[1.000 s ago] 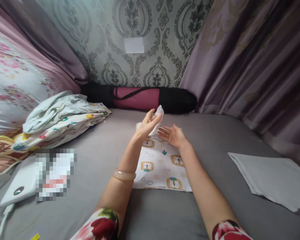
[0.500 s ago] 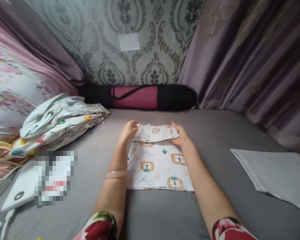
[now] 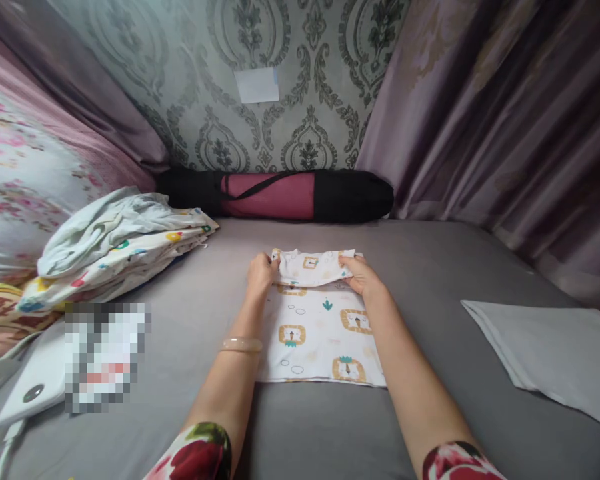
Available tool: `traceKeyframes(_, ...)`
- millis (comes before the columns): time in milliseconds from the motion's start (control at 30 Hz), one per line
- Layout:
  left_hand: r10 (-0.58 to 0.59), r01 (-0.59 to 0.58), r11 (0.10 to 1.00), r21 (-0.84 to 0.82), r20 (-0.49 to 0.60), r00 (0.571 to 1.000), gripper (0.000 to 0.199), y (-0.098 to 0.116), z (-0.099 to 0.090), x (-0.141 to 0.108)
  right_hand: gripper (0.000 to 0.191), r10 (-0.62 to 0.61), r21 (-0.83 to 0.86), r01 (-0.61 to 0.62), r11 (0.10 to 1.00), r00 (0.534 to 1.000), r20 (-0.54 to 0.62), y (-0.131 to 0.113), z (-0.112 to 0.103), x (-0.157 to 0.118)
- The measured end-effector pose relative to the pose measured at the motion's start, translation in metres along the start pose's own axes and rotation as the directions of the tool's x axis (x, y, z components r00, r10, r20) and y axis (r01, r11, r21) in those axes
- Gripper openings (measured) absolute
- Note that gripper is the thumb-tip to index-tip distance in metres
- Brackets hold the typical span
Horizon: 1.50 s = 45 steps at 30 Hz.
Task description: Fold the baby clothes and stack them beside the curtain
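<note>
A white cloth garment (image 3: 316, 333) printed with tan lion faces and green leaves lies flat in front of me, its far edge folded over toward me into a narrow band. My left hand (image 3: 263, 272) pinches the left end of that band, fingers closed on the fabric. At the band's right end, my right hand (image 3: 361, 273) grips the cloth between thumb and fingers. Both forearms reach along the garment's sides, the right one covering part of its right edge. Exactly what piece of clothing it is, I cannot tell.
Grey sheet (image 3: 420, 300) lies underneath. At left is a heap of clothes (image 3: 125, 233) beside a floral pillow (image 3: 25, 180); nearer are a white device (image 3: 40, 380) and cables. A folded grey cloth (image 3: 555, 353) lies right. A black-and-maroon long bag (image 3: 270, 195) lies along the wall.
My left hand has shifted slightly right and lower along the folded band. My right thumb has come over the band's right end, toward the left. The garment stays nearly in place.
</note>
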<state>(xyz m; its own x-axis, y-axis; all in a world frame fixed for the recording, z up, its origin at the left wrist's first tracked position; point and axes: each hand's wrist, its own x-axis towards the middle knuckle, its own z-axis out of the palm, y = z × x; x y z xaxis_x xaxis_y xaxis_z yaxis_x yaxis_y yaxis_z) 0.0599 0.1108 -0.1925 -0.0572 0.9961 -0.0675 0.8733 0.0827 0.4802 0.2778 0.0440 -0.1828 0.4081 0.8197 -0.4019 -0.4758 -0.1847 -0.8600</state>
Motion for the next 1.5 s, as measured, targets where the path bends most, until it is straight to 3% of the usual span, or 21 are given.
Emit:
traceKeyframes(133, 0.036, -0.035, 0.998, 0.045, -0.034, 0.999, 0.024, -0.004, 0.006, 0.003, 0.019, -0.008, -0.020, 0.008, 1.000, 1.000, -0.006, -0.002, 0.001, -0.001)
traceKeyframes(300, -0.022, 0.023, 0.999, 0.028, -0.032, 0.999, 0.025, -0.011, 0.005, 0.010, 0.008, -0.062, -0.083, 0.059, 0.995, 0.998, -0.034, -0.005, -0.007, 0.002)
traceKeyframes(533, 0.014, -0.015, 1.000, -0.011, -0.060, 0.998, 0.037, 0.003, -0.001, -0.003, 0.004, -0.085, -0.176, 0.075, 0.982, 0.995, -0.053, 0.000, -0.012, 0.009)
traceKeyframes(800, 0.133, -0.107, 0.975, 0.195, -0.126, 0.983, 0.029, 0.004, 0.016, -0.006, 0.006, -0.185, -0.402, 0.137, 0.905, 0.979, -0.084, 0.010, -0.017, 0.014)
traceKeyframes(933, 0.125, -0.096, 0.967, 0.237, -0.111, 0.986, 0.037, 0.002, 0.017, -0.005, 0.013, -0.197, -0.479, 0.119, 0.870, 0.973, -0.117, 0.012, -0.019, 0.016)
traceKeyframes(1100, 0.101, -0.091, 0.981, 0.169, -0.048, 0.994, 0.041, -0.006, 0.008, -0.003, 0.015, -0.227, -0.563, 0.095, 0.821, 0.959, -0.170, 0.012, -0.020, 0.018)
traceKeyframes(1233, 0.124, -0.125, 0.983, 0.136, 0.016, 0.992, 0.034, -0.007, 0.000, -0.006, 0.014, -0.237, -0.583, 0.101, 0.806, 0.958, -0.162, 0.014, -0.021, 0.018)
traceKeyframes(1500, 0.190, -0.180, 0.958, 0.223, -0.021, 0.982, 0.033, -0.006, 0.003, -0.009, 0.011, -0.258, -0.486, 0.184, 0.854, 0.962, -0.090, 0.015, -0.023, 0.019)
